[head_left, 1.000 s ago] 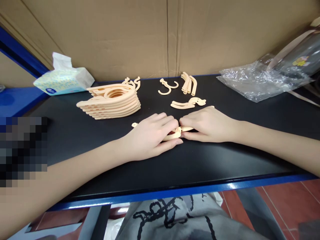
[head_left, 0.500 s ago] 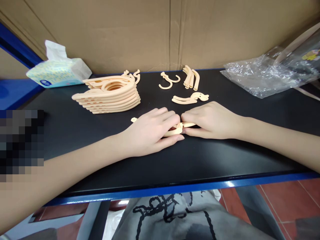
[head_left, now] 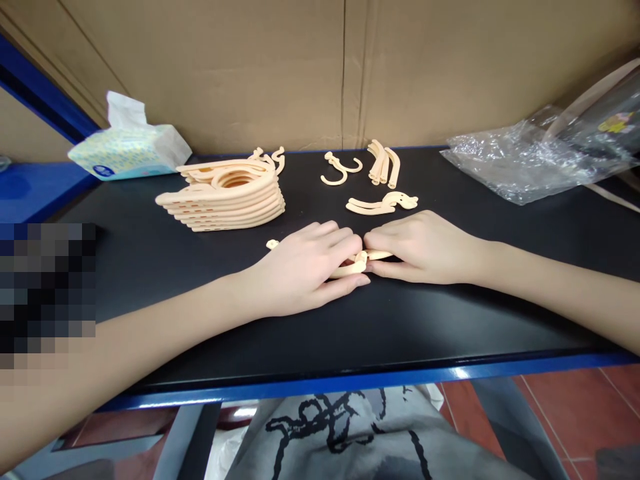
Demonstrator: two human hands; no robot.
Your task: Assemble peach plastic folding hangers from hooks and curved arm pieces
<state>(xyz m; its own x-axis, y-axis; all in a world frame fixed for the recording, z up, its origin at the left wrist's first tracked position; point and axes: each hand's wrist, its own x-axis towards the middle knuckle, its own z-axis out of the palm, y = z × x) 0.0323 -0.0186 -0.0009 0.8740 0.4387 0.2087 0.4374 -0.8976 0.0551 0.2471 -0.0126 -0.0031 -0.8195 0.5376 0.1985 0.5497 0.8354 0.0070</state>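
Low over the black tabletop my left hand (head_left: 311,270) is closed round a cream plastic hanger piece (head_left: 350,268), whose rounded end shows between thumb and forefinger. Another cream end (head_left: 272,245) sticks out beyond the back of that hand. My right hand (head_left: 425,250) pinches a slim cream hanger arm (head_left: 379,255) against the end of the left hand's piece. The two hands nearly touch, and fingers hide most of both parts. Just behind the right hand lie some joined cream hanger parts (head_left: 373,207).
A stack of cream hanger bodies (head_left: 225,203) stands left of centre. Behind are cream hooks (head_left: 340,170), several curved arms (head_left: 384,163), a tissue pack (head_left: 130,153) and, at right, a clear plastic bag (head_left: 520,160). Cardboard (head_left: 260,73) walls the back; a blue edge (head_left: 320,385) runs along the front.
Both hands keep almost the same grip and pose on the hanger parts. The whole view has shifted slightly, so things sit a little lower.
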